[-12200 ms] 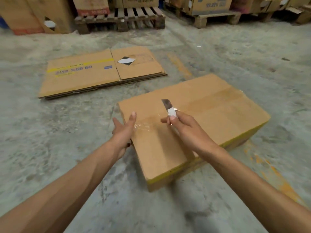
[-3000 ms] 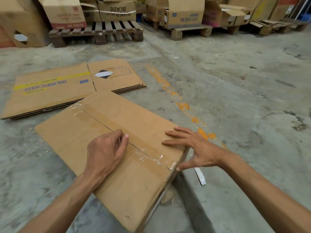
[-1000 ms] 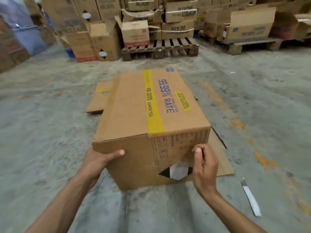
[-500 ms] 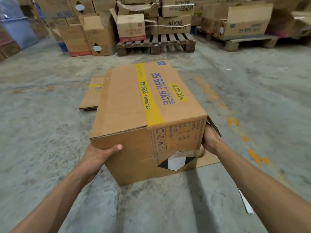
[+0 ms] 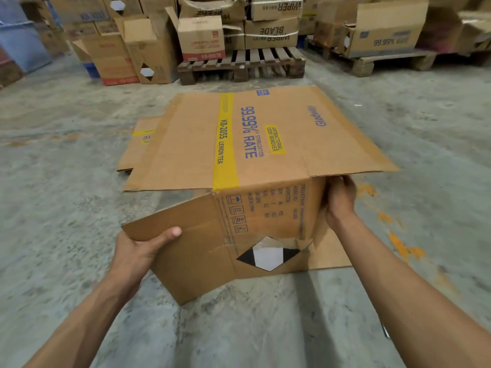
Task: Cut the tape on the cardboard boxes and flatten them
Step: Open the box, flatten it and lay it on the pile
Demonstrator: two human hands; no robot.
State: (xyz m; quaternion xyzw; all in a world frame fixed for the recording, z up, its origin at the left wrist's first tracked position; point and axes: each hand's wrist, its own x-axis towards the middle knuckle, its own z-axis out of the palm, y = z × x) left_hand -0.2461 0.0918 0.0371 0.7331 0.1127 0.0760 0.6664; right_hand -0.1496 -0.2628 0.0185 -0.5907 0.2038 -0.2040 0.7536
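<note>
Brown cardboard box (image 5: 265,144) — flaps open, half-collapsed

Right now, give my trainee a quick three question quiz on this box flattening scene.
1. True or false: both hands grip the box.
2. The left hand holds: A) a knife, B) a box flap, C) a pallet?
3. What lies on the floor behind the box?

Key:
1. True; the right hand holds its right side.
2. B.
3. Flattened cardboard.
</note>
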